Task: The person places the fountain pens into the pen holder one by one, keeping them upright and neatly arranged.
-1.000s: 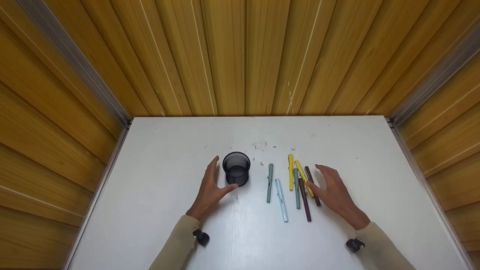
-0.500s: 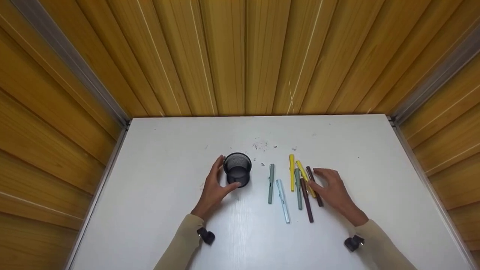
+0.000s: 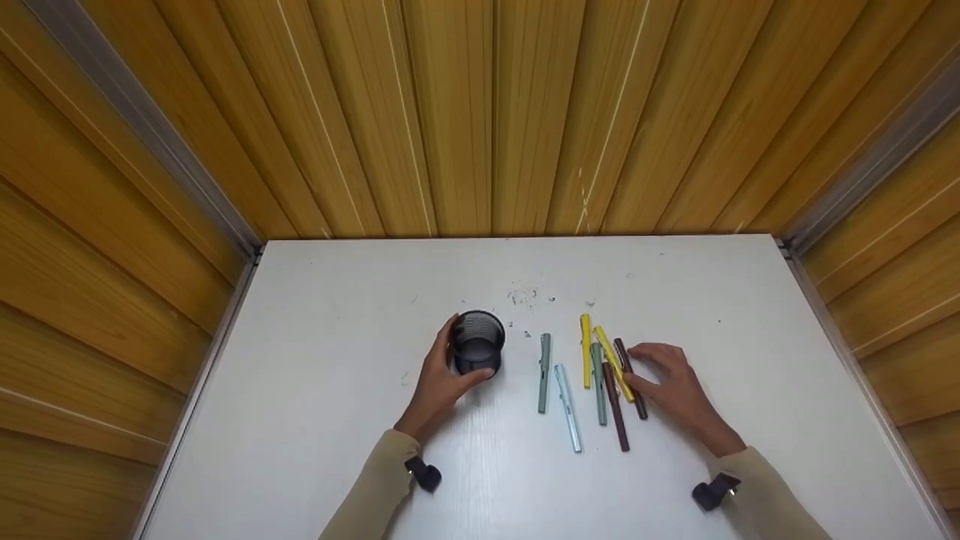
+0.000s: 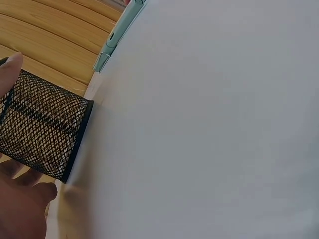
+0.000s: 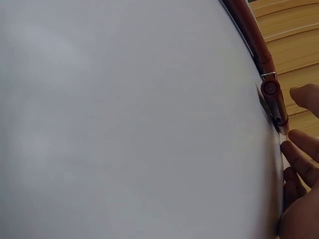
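The head view showed the black mesh cup upright, gripped by the left hand; the rightmost maroon pen slanted, far end leftward; the right hand curved loosely beside it, ungripping.

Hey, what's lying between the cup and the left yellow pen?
In the head view, a green pen lies between the cup and the left yellow pen; the blue pen reaches partway in.

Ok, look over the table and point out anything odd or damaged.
Dark marks spoil the white table, mostly just beyond the cup and pens; they stand out against its plain surface. Whether they are scuffs or dirt, I can't tell. Otherwise, I see nothing broken.
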The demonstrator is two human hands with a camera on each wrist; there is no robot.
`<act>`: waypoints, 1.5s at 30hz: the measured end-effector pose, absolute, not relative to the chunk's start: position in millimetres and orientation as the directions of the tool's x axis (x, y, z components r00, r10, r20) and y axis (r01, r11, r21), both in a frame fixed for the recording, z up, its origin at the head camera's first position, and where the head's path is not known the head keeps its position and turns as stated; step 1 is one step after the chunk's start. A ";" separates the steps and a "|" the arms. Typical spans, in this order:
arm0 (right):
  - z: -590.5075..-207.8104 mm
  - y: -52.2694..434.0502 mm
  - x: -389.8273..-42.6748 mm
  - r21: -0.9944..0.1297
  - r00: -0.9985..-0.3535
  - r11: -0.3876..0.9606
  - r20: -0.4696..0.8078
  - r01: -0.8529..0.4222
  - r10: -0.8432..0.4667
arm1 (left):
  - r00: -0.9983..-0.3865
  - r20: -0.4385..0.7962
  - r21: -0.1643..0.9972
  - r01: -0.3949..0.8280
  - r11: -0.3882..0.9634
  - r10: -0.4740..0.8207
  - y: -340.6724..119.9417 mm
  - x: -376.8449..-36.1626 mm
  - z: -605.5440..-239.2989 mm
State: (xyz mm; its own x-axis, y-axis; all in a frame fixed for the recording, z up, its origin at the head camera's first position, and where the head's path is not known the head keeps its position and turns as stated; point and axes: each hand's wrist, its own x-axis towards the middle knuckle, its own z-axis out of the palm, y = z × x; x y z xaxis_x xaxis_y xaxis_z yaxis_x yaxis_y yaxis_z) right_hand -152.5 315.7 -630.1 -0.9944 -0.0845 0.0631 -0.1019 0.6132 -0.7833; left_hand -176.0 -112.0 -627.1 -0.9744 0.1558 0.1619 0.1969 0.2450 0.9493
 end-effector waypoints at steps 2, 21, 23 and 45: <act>-631.9 316.0 -153.0 -0.781 -0.993 0.614 0.083 -0.117 -0.084 | -0.976 0.157 0.950 0.191 0.248 0.150 -110.1 -176.8 -627.2; -639.8 307.9 -152.4 -0.763 -0.984 0.628 0.174 -0.156 -0.032 | -0.984 0.136 0.954 0.161 0.253 0.115 -105.5 -179.0 -626.5; -639.9 304.9 -152.2 -0.764 -0.984 0.628 0.175 -0.150 -0.023 | -0.984 0.144 0.947 0.168 0.274 0.106 -105.5 -178.7 -625.4; -644.6 277.1 -156.0 -0.721 -0.965 0.688 0.228 -0.080 0.128 | -0.985 0.167 0.939 0.169 0.298 0.033 -109.7 -175.7 -631.2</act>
